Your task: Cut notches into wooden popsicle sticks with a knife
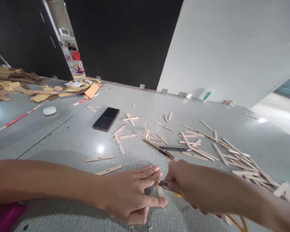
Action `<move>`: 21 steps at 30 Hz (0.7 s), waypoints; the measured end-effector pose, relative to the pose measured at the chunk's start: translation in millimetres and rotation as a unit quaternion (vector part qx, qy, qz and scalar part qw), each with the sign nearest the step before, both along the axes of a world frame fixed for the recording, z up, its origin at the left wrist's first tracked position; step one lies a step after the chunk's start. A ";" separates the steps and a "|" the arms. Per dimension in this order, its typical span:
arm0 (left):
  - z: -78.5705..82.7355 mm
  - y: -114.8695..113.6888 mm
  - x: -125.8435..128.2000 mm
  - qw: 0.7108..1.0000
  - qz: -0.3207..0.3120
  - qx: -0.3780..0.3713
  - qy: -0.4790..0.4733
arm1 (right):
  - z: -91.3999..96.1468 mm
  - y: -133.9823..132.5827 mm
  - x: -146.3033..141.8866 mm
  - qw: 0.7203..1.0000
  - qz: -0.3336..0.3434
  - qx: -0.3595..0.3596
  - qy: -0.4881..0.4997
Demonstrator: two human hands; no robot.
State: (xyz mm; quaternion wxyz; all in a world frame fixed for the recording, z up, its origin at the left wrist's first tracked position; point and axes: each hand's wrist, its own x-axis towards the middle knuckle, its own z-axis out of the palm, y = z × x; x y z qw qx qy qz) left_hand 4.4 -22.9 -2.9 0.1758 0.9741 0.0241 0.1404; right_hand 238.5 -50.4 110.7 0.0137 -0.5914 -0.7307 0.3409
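Observation:
My left hand (130, 195) lies low on the grey table with its fingers stretched out, pressing a wooden craft stick (160, 190) down against the surface. In my right hand (188, 183) is a utility knife (164, 185). Its tip meets the stick close to my left fingertips. Most of the knife's handle is hidden under the right hand, with a bit of yellow showing below. Just beyond the hands lie a gold-and-black pen (159, 149) and a dark, slim tool (174, 149).
Many loose craft sticks (241, 161) are heaped at the right. A phone (106, 119), notched sticks (120, 144) and a white earbud case (49, 111) lie further back. Paper scraps (38, 91) pile up at the far left. Yellow scissor-like loops (241, 223) show at the bottom right.

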 end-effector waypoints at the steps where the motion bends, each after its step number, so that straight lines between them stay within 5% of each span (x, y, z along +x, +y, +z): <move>1: -1.2 -0.2 -0.1 1.000 -0.001 -0.001 -0.004 | 5.8 7.0 -2.5 0.998 0.001 -0.055 -0.026; 3: -2.4 -0.6 -0.3 1.000 0.002 -0.004 -0.004 | 12.8 15.0 -6.9 0.988 0.007 -0.139 -0.061; 6: -0.8 -0.8 -0.3 1.000 0.003 -0.006 0.000 | 11.7 10.2 -12.5 0.984 0.010 -0.158 -0.082; 12: 6.5 -0.1 0.1 1.000 -0.002 -0.014 0.018 | -25.5 -26.4 -20.5 0.995 0.061 0.015 -0.073; 17: 5.4 -0.4 -0.6 1.000 -0.003 -0.011 0.024 | -49.6 -40.8 0.5 0.974 0.108 0.156 -0.126; 21: 3.0 -1.1 -0.4 1.000 -0.004 -0.007 0.008 | -36.7 -36.8 14.4 0.982 0.076 0.112 -0.134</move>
